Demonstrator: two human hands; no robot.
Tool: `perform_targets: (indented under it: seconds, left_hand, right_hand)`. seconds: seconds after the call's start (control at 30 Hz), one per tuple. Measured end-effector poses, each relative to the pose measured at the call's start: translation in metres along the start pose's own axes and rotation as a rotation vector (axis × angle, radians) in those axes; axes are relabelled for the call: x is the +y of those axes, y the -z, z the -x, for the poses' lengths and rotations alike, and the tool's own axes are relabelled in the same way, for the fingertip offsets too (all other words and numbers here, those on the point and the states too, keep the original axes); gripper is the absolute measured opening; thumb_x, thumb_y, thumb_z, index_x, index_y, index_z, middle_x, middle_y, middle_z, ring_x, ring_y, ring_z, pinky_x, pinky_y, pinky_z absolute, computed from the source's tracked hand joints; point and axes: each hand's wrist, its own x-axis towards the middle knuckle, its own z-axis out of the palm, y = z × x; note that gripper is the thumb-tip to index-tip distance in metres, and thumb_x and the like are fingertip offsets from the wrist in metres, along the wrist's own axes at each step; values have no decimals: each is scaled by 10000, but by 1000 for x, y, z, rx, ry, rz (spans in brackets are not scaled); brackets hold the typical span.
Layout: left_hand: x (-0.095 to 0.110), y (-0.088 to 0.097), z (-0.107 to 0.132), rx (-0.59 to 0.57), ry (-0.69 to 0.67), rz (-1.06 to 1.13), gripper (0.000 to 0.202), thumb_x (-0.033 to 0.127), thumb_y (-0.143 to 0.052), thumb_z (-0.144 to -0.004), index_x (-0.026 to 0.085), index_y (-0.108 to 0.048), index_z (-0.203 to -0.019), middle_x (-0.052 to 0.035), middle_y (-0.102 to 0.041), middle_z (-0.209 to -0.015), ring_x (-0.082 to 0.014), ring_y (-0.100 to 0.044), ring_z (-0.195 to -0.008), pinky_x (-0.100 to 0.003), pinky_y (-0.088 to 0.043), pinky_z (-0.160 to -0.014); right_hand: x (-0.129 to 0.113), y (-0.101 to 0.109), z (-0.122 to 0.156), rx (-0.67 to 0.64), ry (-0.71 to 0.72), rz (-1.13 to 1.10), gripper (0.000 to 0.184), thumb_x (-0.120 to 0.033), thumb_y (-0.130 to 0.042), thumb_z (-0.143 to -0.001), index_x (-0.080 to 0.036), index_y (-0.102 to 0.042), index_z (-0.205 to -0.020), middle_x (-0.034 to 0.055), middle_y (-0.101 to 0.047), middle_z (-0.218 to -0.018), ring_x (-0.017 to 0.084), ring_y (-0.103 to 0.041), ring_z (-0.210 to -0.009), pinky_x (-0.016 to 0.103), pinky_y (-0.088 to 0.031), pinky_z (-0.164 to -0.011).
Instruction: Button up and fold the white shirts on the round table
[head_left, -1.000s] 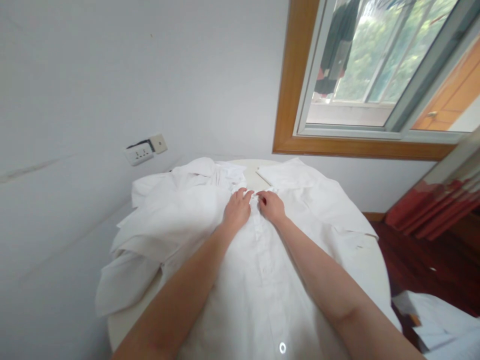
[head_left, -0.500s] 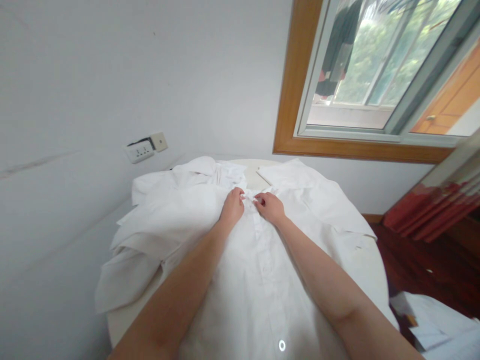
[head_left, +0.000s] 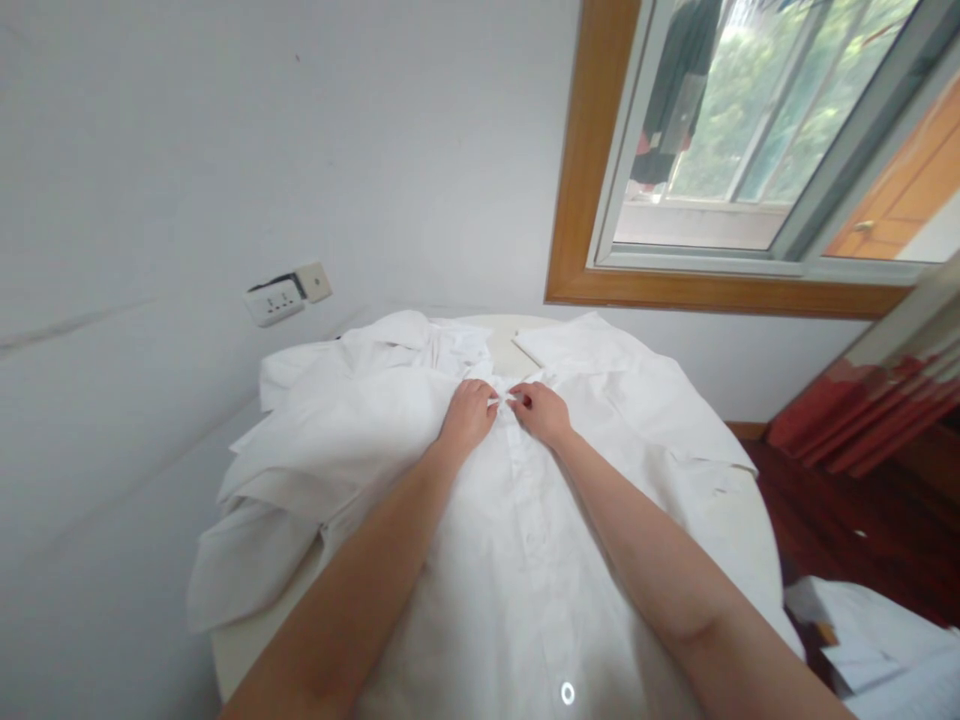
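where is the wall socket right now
In the head view the wall socket is on the wall at left, just above the white shirts piled on the table.

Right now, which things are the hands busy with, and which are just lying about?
Busy with: white shirt, pinched near its collar by the left hand and right hand.
Lying about: other white clothes, wall socket.

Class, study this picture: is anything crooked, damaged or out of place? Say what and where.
The socket on the wall left of the table shows a dark gap along its top edge, as if its plate has come loose. Nothing else stands out: the left hand and right hand pinch the shirt near its collar.
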Motion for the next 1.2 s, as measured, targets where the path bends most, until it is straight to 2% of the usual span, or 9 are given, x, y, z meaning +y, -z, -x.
perform_targets:
  seconds: [0.17, 0.27, 0.37, 0.47, 0.7, 0.8, 0.93, 1.1, 1.2]
  left_hand:
    - [5, 2, 3, -44, 14, 9, 184, 130, -534, -838, 190, -552, -1011, -72, -580, -1052, -201, -545, -1029, -353, -441, -936]
    - [8, 3, 4, 24, 55, -28, 279, 159, -576, -825, 171, -514, -1097, -95, -533, -1122, -214, -523, -1078, -367, -426, -957]
    - [8, 2, 4, 12, 80, -96, 215, 205, -587, -832, 155, -552, -1038, -97, -561, -1062, -226, -532, -1062, -376, -424, -958]
    - [4, -1, 4, -69, 56, -129, 152, 225, -522, -878, 154, -605, -984, -96, -618, -1016, -214, -563, -1031, -344, -441, -942]
    - [-2, -11, 4, -93, -39, -211, 327, 194, -400, -924, 106, -621, -1148, -136, -618, -1230, -218, -511, -1212, -347, -339, -1081]
    - [1, -9, 5, -109, -18, -244, 365, 202, -352, -941, 136, -610, -1192, -121, -597, -1280, -216, -503, -1232, -368, -337, -1081]
    - [8, 0, 7, -102, 45, -244, 338, 245, -419, -918, 185, -630, -1175, -115, -616, -1249, -243, -510, -1218, -415, -355, -1055]
    - [10, 5, 12, -15, 63, -299, 360, 339, -482, -889, 243, -625, -1205, -103, -501, -1397, -311, -312, -1375, -555, -126, -1138]
    - [6, 0, 14, -69, 134, -314, 445, 415, -431, -905, 255, -557, -1301, -108, -462, -1433, -325, -309, -1377, -587, -101, -1127]
  right_hand:
    - [1, -1, -1, 15, 7, -18, 273, -383, -505, -900, -267, -639, -1108, 21, -633, -913, 155, -573, -839, 244, -397, -733]
    - [2, -2, 0, 27, 13, -24, 266, -380, -510, -898, -265, -643, -1097, 20, -633, -904, 154, -573, -830, 244, -397, -727]
    - [2, -2, 0, 34, 15, -28, 264, -376, -514, -896, -260, -645, -1094, 20, -634, -903, 153, -572, -826, 244, -398, -726]
    - [3, -3, -1, 34, 15, -31, 265, -374, -526, -888, -262, -649, -1095, 20, -634, -892, 155, -573, -817, 246, -395, -716]
    - [4, -3, -2, 37, 24, -34, 259, -363, -538, -885, -259, -654, -1092, 22, -636, -888, 154, -576, -811, 245, -395, -717]
    - [4, -4, -2, 36, 20, -27, 255, -362, -541, -884, -258, -656, -1086, 21, -637, -890, 153, -574, -808, 244, -397, -717]
    - [4, -5, -3, 40, 14, -30, 257, -370, -539, -884, -260, -657, -1084, 20, -638, -891, 152, -575, -806, 244, -397, -714]
    - [3, -3, -2, 39, 10, -32, 265, -378, -531, -887, -261, -656, -1090, 20, -640, -893, 152, -578, -814, 244, -401, -718]
    - [3, -3, -1, 33, 6, -30, 271, -376, -511, -896, -257, -656, -1091, 26, -644, -905, 157, -580, -824, 249, -407, -731]
